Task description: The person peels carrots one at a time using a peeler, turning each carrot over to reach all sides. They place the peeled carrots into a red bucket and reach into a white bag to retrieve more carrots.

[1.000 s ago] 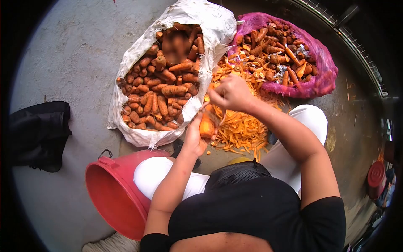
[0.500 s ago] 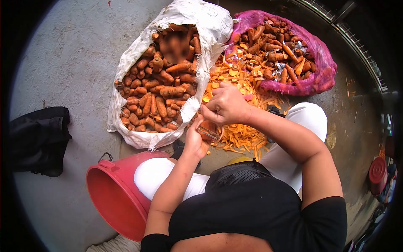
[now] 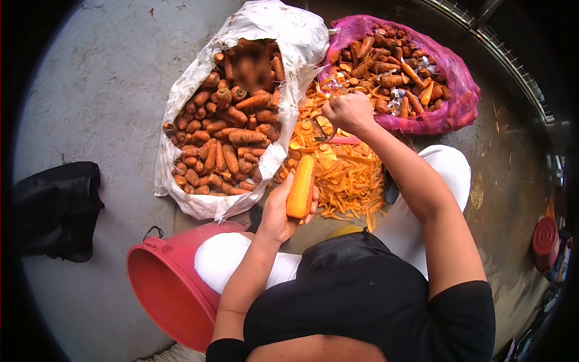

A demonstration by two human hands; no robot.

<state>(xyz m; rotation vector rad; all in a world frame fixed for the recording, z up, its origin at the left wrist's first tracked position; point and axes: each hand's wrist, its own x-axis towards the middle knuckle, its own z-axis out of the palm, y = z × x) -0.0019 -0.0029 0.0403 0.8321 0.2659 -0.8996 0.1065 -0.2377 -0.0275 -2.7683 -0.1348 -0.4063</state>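
My left hand [image 3: 278, 212] is closed around a thick carrot [image 3: 301, 188], held nearly upright. Bright orange peeled flesh shows along the side of it that faces me. Farther forward and to the right, my right hand [image 3: 351, 113] grips a peeler [image 3: 326, 130], its metal frame poking out below the fingers, apart from the carrot. Beneath both hands spreads a heap of orange peelings [image 3: 347, 181] mixed with cut carrot ends. A pink strip-like thing [image 3: 344, 140] lies on this heap, just under my right hand.
Left of the heap, an open white sack [image 3: 175, 111] is full of unpeeled carrots [image 3: 232, 158]. A pink mesh sack [image 3: 464, 90] at the back right holds carrots and scraps. By my left knee a red bucket [image 3: 175, 241] lies tilted. Black cloth [image 3: 60, 208] lies far left.
My right hand with the peeler has moved forward and right, away from the carrot. My left hand has tilted the carrot up, and its peeled side now shows.
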